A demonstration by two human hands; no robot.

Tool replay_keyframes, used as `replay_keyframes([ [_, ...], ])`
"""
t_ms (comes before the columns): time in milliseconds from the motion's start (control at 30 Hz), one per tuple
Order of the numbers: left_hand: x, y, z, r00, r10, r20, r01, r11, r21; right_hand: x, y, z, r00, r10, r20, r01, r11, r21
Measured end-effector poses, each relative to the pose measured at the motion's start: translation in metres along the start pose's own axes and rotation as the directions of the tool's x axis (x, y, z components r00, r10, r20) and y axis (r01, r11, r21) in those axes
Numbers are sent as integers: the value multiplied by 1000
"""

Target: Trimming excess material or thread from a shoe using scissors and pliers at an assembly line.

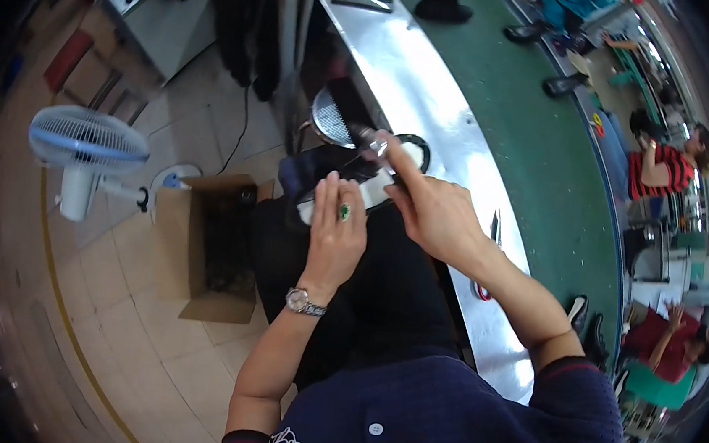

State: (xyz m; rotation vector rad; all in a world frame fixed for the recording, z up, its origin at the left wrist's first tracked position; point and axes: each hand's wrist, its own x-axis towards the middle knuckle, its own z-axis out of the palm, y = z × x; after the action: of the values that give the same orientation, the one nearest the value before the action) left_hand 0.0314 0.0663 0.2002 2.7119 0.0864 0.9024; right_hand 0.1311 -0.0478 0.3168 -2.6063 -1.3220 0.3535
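A black shoe with a white sole and white inner parts lies over my lap, partly hidden by my hands. My left hand holds it, the fingers stretched close together over its near white edge and the thumb out of sight. Above the shoe's far part is my right hand, its fingers closed round something small with a shiny glint. What it is gets lost in blur. A black-rimmed white piece shows beside those fingers, at the bench edge.
A shiny metal bench runs along my right, with red-handled scissors and a dark flat object. Beyond is a green worktop with black shoes. At left stand a cardboard box and a fan. People sit at far right.
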Motion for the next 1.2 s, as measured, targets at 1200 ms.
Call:
replay_keyframes([
  [1200,-78,14,-92,617,-690,380,775,446,-449,-34,-18,-7,885,17,465,-251,860,445],
])
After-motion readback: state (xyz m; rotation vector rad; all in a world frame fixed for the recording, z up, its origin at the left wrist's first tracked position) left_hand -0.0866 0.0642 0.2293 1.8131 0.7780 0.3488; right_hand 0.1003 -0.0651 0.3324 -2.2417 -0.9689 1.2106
